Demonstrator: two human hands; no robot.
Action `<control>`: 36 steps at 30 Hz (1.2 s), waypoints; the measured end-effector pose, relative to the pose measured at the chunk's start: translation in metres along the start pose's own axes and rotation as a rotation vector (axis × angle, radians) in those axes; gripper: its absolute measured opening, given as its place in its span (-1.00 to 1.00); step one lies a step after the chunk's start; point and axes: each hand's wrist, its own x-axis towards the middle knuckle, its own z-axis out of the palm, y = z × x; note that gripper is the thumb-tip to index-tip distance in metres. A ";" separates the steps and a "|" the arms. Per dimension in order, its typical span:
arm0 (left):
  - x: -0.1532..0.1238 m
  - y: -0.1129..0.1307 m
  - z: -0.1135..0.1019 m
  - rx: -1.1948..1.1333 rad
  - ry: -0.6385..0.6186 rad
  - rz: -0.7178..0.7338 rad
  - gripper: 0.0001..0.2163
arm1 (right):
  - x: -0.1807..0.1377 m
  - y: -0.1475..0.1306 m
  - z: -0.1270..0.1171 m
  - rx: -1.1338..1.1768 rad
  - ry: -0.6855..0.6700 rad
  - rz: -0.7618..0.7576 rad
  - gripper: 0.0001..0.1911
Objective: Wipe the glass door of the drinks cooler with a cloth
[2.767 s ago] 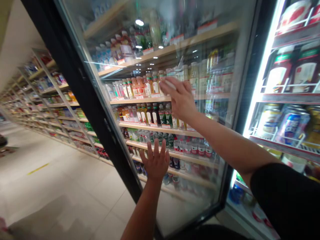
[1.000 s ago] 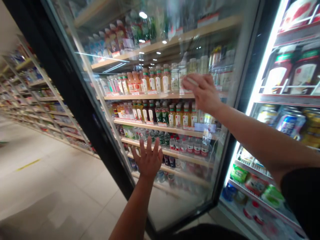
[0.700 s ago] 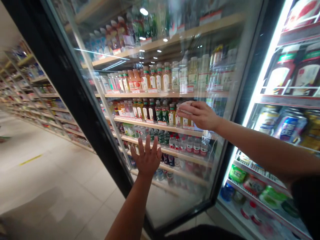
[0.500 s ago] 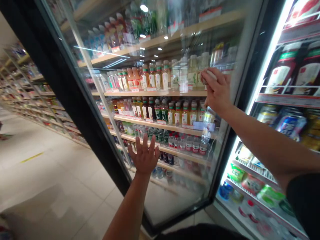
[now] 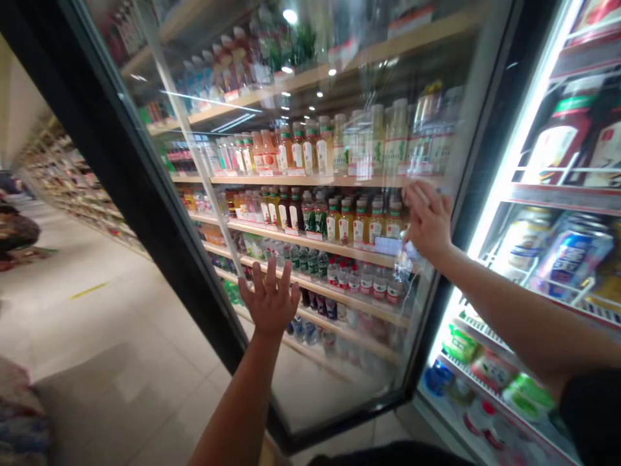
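A tall glass door (image 5: 339, 382) in a black frame stands swung open in front of me. My left hand (image 5: 270, 301) has its fingers spread, palm against or very close to the glass at its lower left. Higher and to the right, my right hand (image 5: 429, 217) is closed at the glass, fingers bent around a small pale wad (image 5: 418, 194). Blur and the fingers hide most of the wad, so its kind is unclear. Through the pane, rows of bottled drinks (image 5: 310, 155) show on wooden shelves.
At right is a lit cooler with bottles (image 5: 557, 133), cans (image 5: 575, 255) and green packs (image 5: 458, 343) on wire-fronted shelves. Long store shelving (image 5: 87, 175) runs along the left. A crouching person (image 5: 17, 230) is at the far left, above the tiled floor (image 5: 160, 336).
My right hand has moved down the glass with the pale wad. My left hand stays spread and shifts slightly left. The view has turned a little, bringing the crouching person into sight.
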 end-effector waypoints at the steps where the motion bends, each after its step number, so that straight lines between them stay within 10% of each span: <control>1: 0.000 0.000 0.000 0.007 0.000 0.001 -0.34 | -0.019 -0.008 -0.001 0.026 -0.051 -0.086 -0.42; 6: 0.000 -0.001 0.001 0.006 -0.001 0.001 -0.34 | -0.064 -0.029 -0.005 0.176 -0.300 -0.443 -0.39; 13: 0.000 -0.001 0.001 0.005 0.019 -0.007 -0.37 | -0.009 -0.052 0.023 0.094 -0.005 0.163 -0.42; 21: 0.001 -0.004 -0.002 -0.007 0.010 0.007 -0.36 | -0.108 -0.155 0.019 0.301 -0.360 -0.519 -0.58; 28: 0.002 -0.004 -0.006 -0.107 -0.012 -0.010 -0.39 | -0.024 -0.140 0.039 0.133 -0.159 0.028 -0.37; 36: -0.005 -0.010 -0.001 -0.285 -0.085 -0.026 -0.44 | -0.111 -0.201 0.016 0.296 -0.488 -0.405 -0.61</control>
